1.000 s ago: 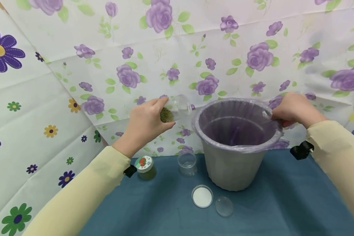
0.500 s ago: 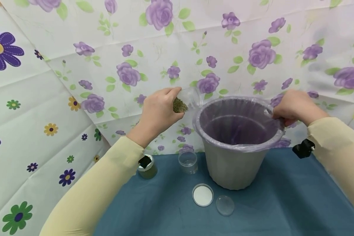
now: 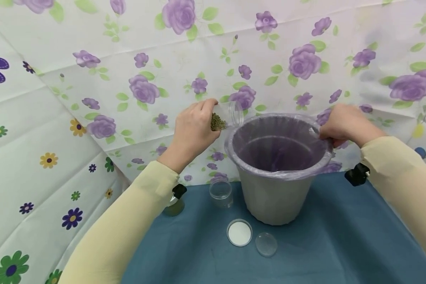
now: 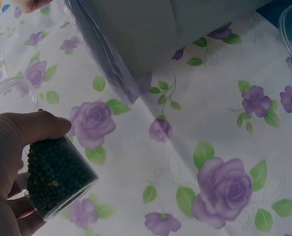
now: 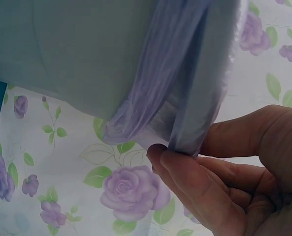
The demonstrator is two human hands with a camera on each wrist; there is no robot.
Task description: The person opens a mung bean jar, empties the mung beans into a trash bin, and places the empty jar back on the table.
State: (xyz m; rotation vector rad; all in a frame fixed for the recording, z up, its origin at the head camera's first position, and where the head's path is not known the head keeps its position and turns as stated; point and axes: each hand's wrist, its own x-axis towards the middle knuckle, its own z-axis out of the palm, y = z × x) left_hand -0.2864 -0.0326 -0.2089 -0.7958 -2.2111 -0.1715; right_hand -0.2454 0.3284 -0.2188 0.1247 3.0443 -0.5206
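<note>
My left hand (image 3: pixel 195 128) grips a clear plastic jar (image 3: pixel 230 112) tipped on its side, its open mouth at the left rim of the trash can. Small green beans or pellets (image 4: pixel 57 174) lie gathered at the jar's bottom end. A grey trash can (image 3: pixel 275 197) stands lined with a thin purple plastic bag (image 3: pixel 287 175) folded over its rim. My right hand (image 3: pixel 349 124) pinches the can's right rim through the bag. In the right wrist view, the thumb and fingers (image 5: pixel 185 172) hold the bag-covered rim (image 5: pixel 205 98) between them.
An open clear jar (image 3: pixel 221 195) stands left of the can. A white-lined lid (image 3: pixel 239 232) and a clear disc (image 3: pixel 266 244) lie in front on the blue cloth (image 3: pixel 198 252). Behind my left wrist, another filled jar (image 3: pixel 174 208) is partly hidden. Flowered sheeting (image 3: pixel 198 51) hangs behind.
My left hand has carried the tipped jar rightward and slightly up to the can's rim. The right hand keeps its hold on the rim. The view has shifted slightly.
</note>
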